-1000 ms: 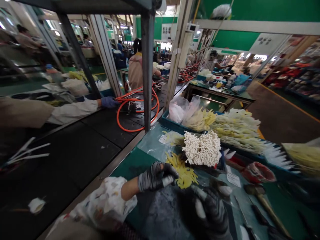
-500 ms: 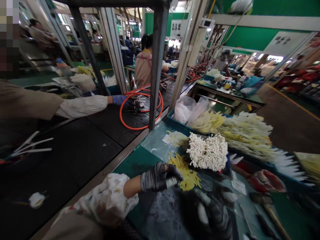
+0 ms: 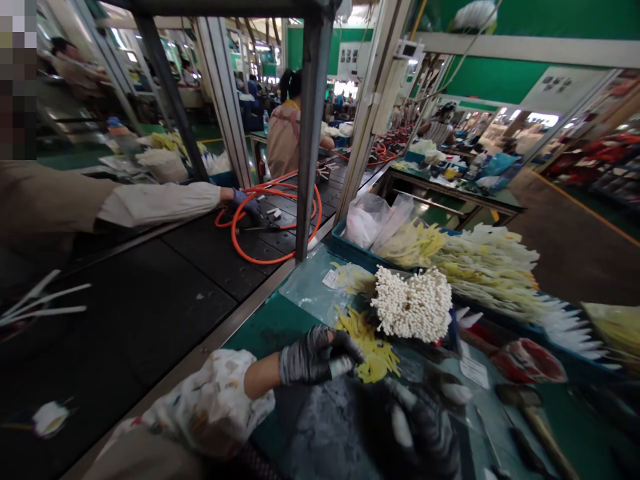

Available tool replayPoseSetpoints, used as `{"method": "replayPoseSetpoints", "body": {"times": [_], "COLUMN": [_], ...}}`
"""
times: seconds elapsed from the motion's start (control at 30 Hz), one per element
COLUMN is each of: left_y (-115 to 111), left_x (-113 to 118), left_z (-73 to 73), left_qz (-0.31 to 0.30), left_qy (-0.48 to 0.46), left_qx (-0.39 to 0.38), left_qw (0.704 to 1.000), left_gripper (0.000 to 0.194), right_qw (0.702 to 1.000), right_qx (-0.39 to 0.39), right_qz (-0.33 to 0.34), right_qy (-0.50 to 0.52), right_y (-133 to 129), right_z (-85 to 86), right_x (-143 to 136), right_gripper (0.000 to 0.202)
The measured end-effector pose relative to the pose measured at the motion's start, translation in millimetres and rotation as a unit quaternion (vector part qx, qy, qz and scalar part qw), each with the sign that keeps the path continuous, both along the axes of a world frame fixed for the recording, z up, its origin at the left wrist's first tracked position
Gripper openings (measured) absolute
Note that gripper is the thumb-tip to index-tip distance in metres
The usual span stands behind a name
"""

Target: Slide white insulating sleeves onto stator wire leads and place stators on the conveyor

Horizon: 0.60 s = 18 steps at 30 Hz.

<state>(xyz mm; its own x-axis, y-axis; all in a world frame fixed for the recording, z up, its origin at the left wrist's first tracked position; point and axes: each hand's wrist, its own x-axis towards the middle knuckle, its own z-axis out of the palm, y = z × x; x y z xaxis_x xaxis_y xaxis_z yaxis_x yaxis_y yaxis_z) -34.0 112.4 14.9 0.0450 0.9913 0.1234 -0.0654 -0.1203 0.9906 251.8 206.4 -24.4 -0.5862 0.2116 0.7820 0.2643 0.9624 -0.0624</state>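
Note:
My left hand (image 3: 320, 357), in a grey striped glove with white tape on a finger, is held over the bench with thumb and fingers brought together. Its fingertips are at the edge of a loose pile of yellow petal-like strips (image 3: 370, 347); whatever is pinched there is too small to make out. To the right, my right hand (image 3: 425, 427) wears a dark striped glove with white-taped fingertips. Its fingers curl toward my left hand, and dark shadow hides what they hold, if anything. Behind the strips lies a thick bundle of white bead-tipped stems (image 3: 414, 303).
Blue trays with yellow-white strips (image 3: 490, 260) line the back right. A hammer (image 3: 535, 420) and a screwdriver-like tool (image 3: 525, 447) lie at right. A black conveyor (image 3: 150, 287) runs along the left, where a co-worker's gloved hand (image 3: 245, 203) is beside an orange hose (image 3: 235, 243). A metal post (image 3: 310, 133) stands ahead.
My hands have barely moved. On the conveyor, the co-worker's gloved hand and the orange hose have shifted a little, and the white sticks at left have slid further left.

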Motion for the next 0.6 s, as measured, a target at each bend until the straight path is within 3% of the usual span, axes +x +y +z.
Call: {"method": "replayPoseSetpoints", "body": {"times": [0.27,0.37,0.6], "left_y": [0.2,-0.2,1.8], "left_x": [1.3,0.8,0.8], "left_z": [3.8,1.6,-2.4], "left_qz": [0.008,0.011,0.004], "left_qy": [0.015,0.040,0.050], "left_qx": [0.013,0.029,0.035], "left_qw": [1.000,0.999,0.998], "left_gripper": [0.045,0.046,0.042], "right_qw": [0.999,0.999,0.999], "right_qx": [-0.002,0.012,-0.004], "right_qz": [0.003,0.008,0.010], "right_qy": [0.053,0.030,0.033], "right_y": [-2.1,-1.6,0.7], "right_z": [10.6,14.5,7.2], "right_x": [-12.6,-13.7,-9.2], "right_gripper": [0.028,0.027,0.031]}}
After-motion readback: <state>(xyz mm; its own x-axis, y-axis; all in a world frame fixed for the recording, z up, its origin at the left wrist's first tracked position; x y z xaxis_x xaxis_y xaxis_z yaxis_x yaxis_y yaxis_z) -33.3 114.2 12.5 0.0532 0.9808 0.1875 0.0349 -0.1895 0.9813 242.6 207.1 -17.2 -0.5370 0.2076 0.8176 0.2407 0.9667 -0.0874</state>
